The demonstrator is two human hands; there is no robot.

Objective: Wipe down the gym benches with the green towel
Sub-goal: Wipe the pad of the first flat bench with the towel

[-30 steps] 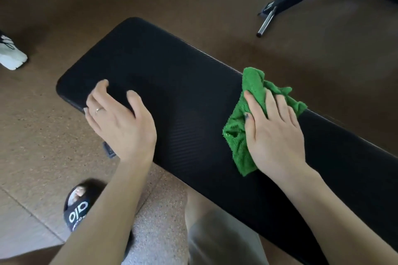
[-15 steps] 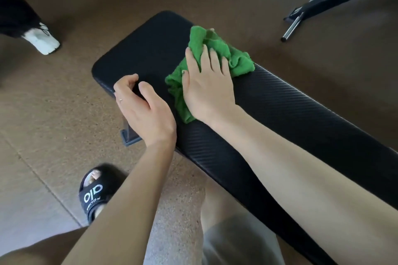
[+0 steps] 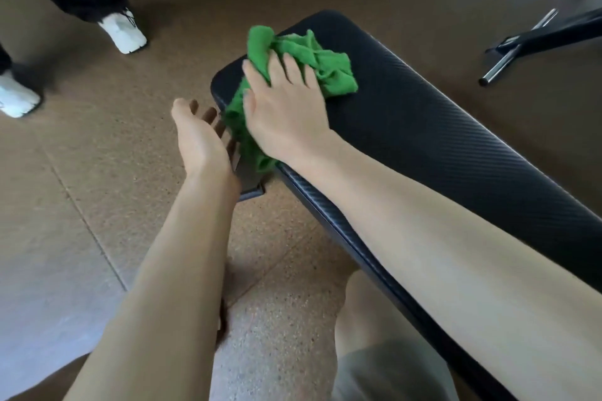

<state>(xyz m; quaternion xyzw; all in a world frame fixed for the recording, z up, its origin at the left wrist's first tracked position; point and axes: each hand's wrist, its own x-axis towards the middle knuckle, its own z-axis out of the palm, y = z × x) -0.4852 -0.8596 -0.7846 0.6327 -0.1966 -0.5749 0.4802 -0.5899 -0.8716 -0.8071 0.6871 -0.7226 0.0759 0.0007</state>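
While R hand (image 3: pixel 286 114) presses green towel (image 3: pixel 312 58) flat on bench (image 3: pixel 439 140) end | L hand (image 3: pixel 198 137) spread, off bench

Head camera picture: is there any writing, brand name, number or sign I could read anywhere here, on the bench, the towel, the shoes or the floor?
None: no text can be read in this picture.
The black bench: only a woven pattern, no label.
The green towel: no tag showing.
The white shoes: no legible marking.
The right hand presses the towel; the left hand hangs open beside the bench.
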